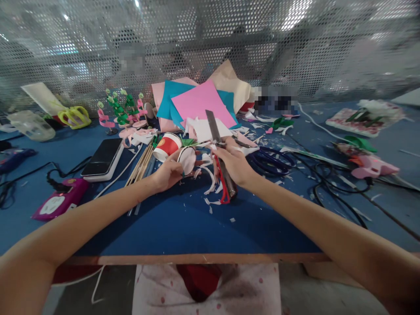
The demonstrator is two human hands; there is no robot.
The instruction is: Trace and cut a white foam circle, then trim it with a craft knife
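Note:
My left hand (168,174) is closed on a small round white disc (187,161), held upright by its edge. In my right hand (235,162) is a utility knife with a dark handle (229,181) and a long grey blade (213,125) pointing up and away. A red strip-like piece (224,183) shows beside the handle; I cannot tell what it belongs to. Just behind my left hand a red and white paper cup (167,146) lies on its side. White scraps (210,177) are scattered between the hands.
Pink (203,103) and blue sheets (169,105) lie at the back. Wooden sticks (141,162) and a power bank (103,159) are left, near a magenta box (61,199). Dark blue scissors handles (272,161) and black cables (328,188) lie right. Perforated metal panel (197,39) stands behind.

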